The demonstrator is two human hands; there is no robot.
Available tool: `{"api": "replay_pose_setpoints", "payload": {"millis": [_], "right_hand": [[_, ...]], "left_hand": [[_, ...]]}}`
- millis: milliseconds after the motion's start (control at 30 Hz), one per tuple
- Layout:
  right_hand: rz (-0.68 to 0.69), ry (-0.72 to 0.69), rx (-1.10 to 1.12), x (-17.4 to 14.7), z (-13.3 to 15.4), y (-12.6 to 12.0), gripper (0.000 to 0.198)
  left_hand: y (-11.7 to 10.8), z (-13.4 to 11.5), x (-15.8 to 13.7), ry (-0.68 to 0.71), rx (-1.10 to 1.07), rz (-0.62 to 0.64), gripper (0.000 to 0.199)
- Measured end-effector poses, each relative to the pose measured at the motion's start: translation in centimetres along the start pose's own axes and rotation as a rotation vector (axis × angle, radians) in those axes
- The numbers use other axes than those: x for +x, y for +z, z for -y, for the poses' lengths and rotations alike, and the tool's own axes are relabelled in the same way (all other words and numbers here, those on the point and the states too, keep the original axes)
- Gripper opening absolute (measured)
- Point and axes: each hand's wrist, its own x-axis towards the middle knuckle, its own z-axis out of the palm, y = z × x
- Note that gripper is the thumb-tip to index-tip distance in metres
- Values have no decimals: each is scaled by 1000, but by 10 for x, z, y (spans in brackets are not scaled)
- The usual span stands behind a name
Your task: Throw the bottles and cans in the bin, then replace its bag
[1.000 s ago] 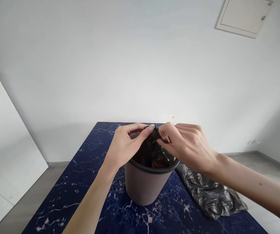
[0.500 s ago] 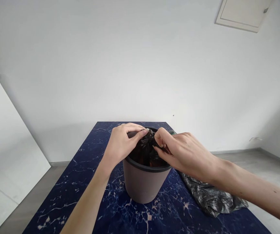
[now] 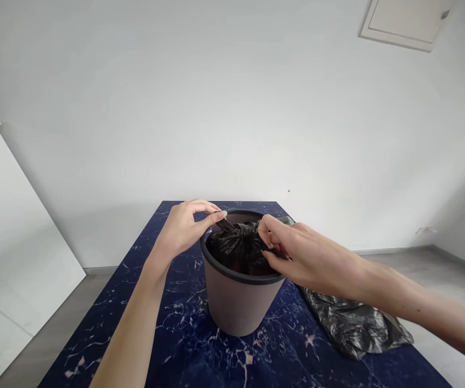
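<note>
A grey-brown trash bin (image 3: 242, 307) with a dark rim stands upright on the table. Inside it sits a black trash bag (image 3: 232, 245), its top gathered and twisted into a knot near the middle. At the left of the rim, my left hand (image 3: 187, 223) pinches one end of the bag between thumb and fingers, and that strip is stretched taut toward the knot. My right hand (image 3: 292, 245) is closed on the bag's other side at the right of the rim; its curled fingers hide the piece they grip.
The table (image 3: 200, 361) has a blue marbled top. Another black plastic bag (image 3: 353, 326) lies crumpled at its right edge, partly under my right forearm. A white cabinet (image 3: 18, 242) stands at the left, and a pale wall (image 3: 224, 108) rises behind the table.
My left hand has moved left, away from the right one, pulling out a strip of the bag. The knot now shows between my hands. My right hand has barely shifted.
</note>
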Motion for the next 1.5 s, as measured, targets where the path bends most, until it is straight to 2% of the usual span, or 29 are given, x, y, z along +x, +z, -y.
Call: {"api": "replay_pose_setpoints", "payload": {"millis": [200, 367, 467, 533, 667, 767, 833, 933, 1033, 1200, 1267, 1367, 1433, 1500], "right_hand": [[80, 108, -134, 3, 6, -9, 20], [126, 126, -69, 9, 13, -23, 40], [9, 91, -42, 20, 15, -30, 47], [-49, 6, -119, 30, 13, -31, 41], [85, -126, -270, 49, 7, -21, 31], [108, -126, -287, 57, 4, -15, 13], [84, -89, -241, 60, 2, -17, 10], [9, -42, -135, 60, -1, -26, 13], [-109, -52, -58, 58, -3, -38, 18], [-268, -85, -112, 57, -3, -45, 12], [-289, -99, -122, 56, -1, -40, 12], [-310, -204, -162, 53, 8, -30, 10], [-303, -291, -217, 51, 16, -25, 12], [-287, -343, -286, 49, 23, -24, 16]], "left_hand": [[-9, -3, -5, -38, -60, 7, 39], [-16, -11, -11, -20, -109, 16, 41], [-18, -13, -13, -4, -121, 13, 42], [-18, -13, -14, 0, -116, 10, 42], [-17, -12, -15, 10, -96, 1, 43], [-19, -11, -16, 13, -105, 35, 43], [-20, -10, -16, -7, -124, 55, 44], [-21, -7, -17, -50, -127, 74, 55], [-23, -5, -20, -66, -124, 151, 68], [-24, -4, -26, -92, -107, 334, 84], [-24, -4, -26, -71, -67, 386, 101], [-23, -6, -26, -11, -28, 446, 131], [-23, -8, -25, 35, -63, 470, 130], [-23, -11, -25, 70, -108, 483, 117]]}}
